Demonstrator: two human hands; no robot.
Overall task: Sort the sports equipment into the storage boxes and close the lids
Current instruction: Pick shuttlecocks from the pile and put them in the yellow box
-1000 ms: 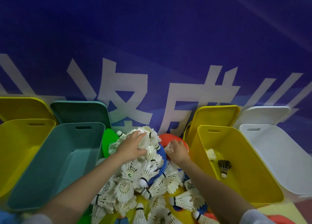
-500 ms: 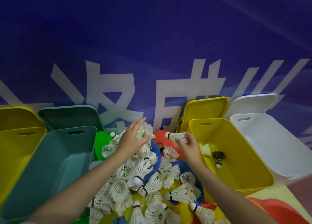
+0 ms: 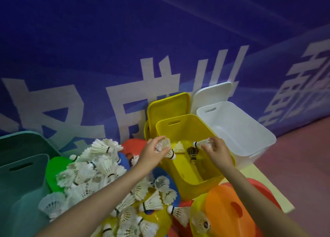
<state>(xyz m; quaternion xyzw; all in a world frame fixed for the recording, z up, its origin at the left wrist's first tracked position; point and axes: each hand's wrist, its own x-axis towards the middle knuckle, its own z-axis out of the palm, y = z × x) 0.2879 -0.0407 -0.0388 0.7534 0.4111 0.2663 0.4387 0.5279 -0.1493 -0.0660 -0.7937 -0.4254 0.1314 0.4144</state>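
Observation:
My left hand [image 3: 151, 152] grips a white shuttlecock [image 3: 167, 147] over the near-left rim of the open yellow box [image 3: 196, 179]. My right hand [image 3: 217, 152] holds another white shuttlecock [image 3: 200, 143] above the same box. Inside the box lie a dark-feathered shuttlecock [image 3: 192, 153] and a white shuttlecock [image 3: 179, 146]. A big pile of white shuttlecocks [image 3: 100, 167] covers the floor at the left, on top of coloured flat discs [image 3: 53, 170].
An open white box [image 3: 250, 144] stands right of the yellow one, each with its lid leaning on the blue banner wall behind. A teal box [image 3: 19, 183] sits at the far left. Orange and red discs [image 3: 226, 213] lie stacked at the lower right.
Both hands left the pile and moved right, each carrying a shuttlecock over the yellow box. My view has swung to the right.

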